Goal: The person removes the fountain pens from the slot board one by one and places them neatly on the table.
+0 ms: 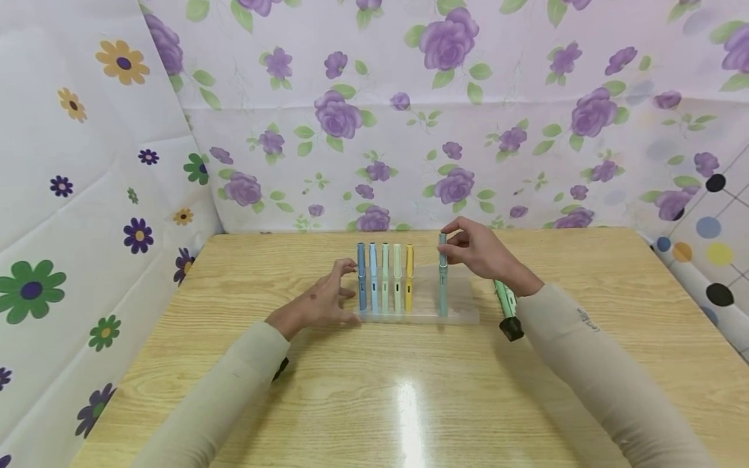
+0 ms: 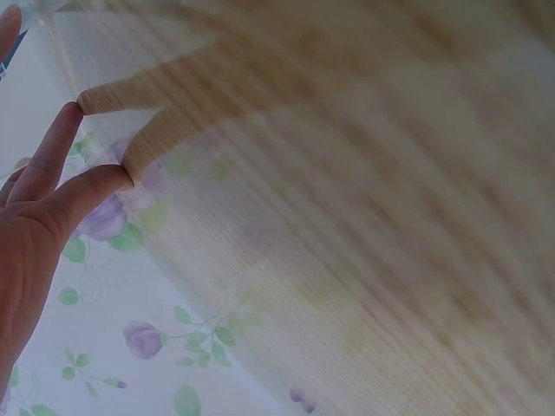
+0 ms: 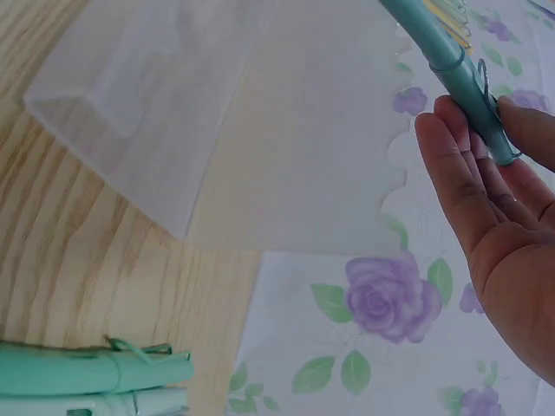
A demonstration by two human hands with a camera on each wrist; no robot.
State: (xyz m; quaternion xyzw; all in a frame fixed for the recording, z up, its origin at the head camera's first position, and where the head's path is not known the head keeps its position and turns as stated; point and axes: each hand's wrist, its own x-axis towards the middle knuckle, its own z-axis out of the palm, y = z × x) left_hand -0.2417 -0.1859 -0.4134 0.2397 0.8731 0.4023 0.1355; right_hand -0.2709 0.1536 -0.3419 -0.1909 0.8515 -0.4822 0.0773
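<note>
A clear plastic pen stand [image 1: 459,317] stands on the table. On its left part stand a dark blue pen [image 1: 361,286], a light blue pen [image 1: 373,286], a mint pen [image 1: 385,286], a pale green pen [image 1: 398,292] and a yellow pen [image 1: 409,292]. Thumb and fingers of my right hand [image 1: 481,252] pinch the cap of a teal pen [image 3: 434,39], upright at the stand's right part, apart from the others. My left hand [image 1: 320,299] touches the stand's left end with spread fingers; its fingertips [image 2: 121,173] meet the clear plastic in the left wrist view.
Green pens [image 3: 95,373] lie on the table right of the stand, with a black object [image 1: 512,329] at their near end. Another black item [image 1: 281,369] is partly hidden by the left sleeve. Behind the wooden table [image 1: 351,403] hangs a flowered sheet [image 1: 281,175].
</note>
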